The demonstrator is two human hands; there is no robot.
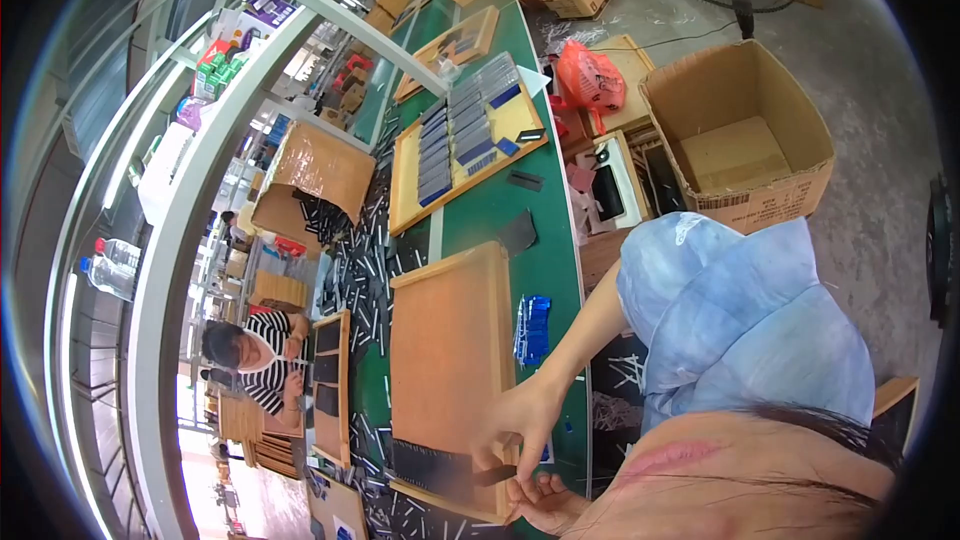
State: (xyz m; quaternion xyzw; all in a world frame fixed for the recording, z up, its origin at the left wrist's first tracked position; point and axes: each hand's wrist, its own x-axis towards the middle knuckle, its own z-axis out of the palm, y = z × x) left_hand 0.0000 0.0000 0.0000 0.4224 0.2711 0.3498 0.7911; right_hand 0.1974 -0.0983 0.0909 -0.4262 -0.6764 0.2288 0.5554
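Observation:
My right hand [528, 414] comes from a blue sleeve and hangs over the near end of a wooden-framed tray [450, 340] with a brown surface. Its thumb and fingers close on a small dark flat strip [493, 476]. Just below, my left hand [550, 506] has its fingers curled, their tips against the strip's near end; its wrist is hidden. Under the right fingers, a row of black pieces [430, 467] lies along the tray's end. Blur hides some of the fingertips.
A blue packet bundle [532, 330] lies on the green table [560, 240]. Farther off, a tray [408, 180] holds stacks of grey-blue pieces. Loose black strips [370, 290] cover the table's far side, where a person [268, 355] sits. An open carton [740, 155] stands right.

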